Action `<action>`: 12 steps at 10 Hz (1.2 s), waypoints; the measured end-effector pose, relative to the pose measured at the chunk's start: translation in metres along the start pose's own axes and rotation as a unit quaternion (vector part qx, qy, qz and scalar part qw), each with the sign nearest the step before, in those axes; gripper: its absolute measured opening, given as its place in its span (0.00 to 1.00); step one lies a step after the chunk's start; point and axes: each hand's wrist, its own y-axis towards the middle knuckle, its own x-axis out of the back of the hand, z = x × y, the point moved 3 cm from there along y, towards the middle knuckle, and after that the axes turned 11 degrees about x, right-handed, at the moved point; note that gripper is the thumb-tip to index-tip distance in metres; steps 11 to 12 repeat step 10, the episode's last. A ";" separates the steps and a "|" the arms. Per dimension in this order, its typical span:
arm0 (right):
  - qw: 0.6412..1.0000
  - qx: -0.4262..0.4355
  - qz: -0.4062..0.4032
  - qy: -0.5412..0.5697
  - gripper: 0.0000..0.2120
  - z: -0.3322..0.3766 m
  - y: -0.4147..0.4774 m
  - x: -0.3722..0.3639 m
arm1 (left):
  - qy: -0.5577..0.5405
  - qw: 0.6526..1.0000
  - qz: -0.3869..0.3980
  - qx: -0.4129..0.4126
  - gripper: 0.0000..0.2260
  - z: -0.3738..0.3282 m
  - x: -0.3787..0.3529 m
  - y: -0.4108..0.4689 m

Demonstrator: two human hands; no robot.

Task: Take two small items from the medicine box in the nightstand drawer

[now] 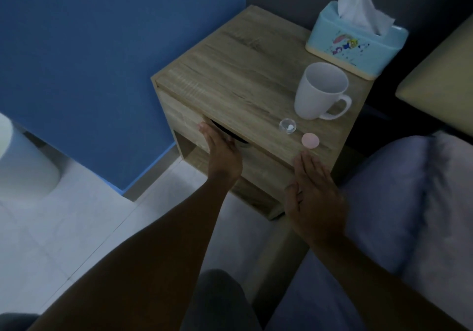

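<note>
A wooden nightstand (245, 75) stands by a blue wall. Its drawer front (184, 123) looks closed or nearly so, with a dark cut-out handle at its top edge. My left hand (221, 151) lies flat against the drawer front, fingers at the cut-out. My right hand (314, 197) hovers open and flat just before the nightstand's front right edge, holding nothing. On the top near that edge sit a small clear cup (288, 125) with a white pill inside and a round pink lid (310, 140). The medicine box is not visible.
A white mug (320, 90) and a light blue tissue box (355, 41) stand on the right of the nightstand top. A bed with grey-blue bedding (409, 202) lies to the right. A white object (23, 156) stands on the tiled floor at left.
</note>
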 end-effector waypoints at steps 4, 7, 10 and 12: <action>1.000 -0.004 0.004 -0.009 0.25 0.004 0.002 0.002 | 0.005 0.999 0.038 0.022 0.37 -0.006 0.008 0.004; 0.988 -0.020 0.151 -0.021 0.32 0.008 0.005 0.009 | 0.194 0.978 0.077 0.013 0.27 -0.022 0.074 -0.026; 0.993 -0.013 0.117 0.011 0.20 0.056 0.054 0.050 | 0.218 0.964 0.101 -0.114 0.21 -0.126 0.135 0.004; 0.993 -0.013 0.117 0.011 0.20 0.056 0.054 0.050 | 0.218 0.964 0.101 -0.114 0.21 -0.126 0.135 0.004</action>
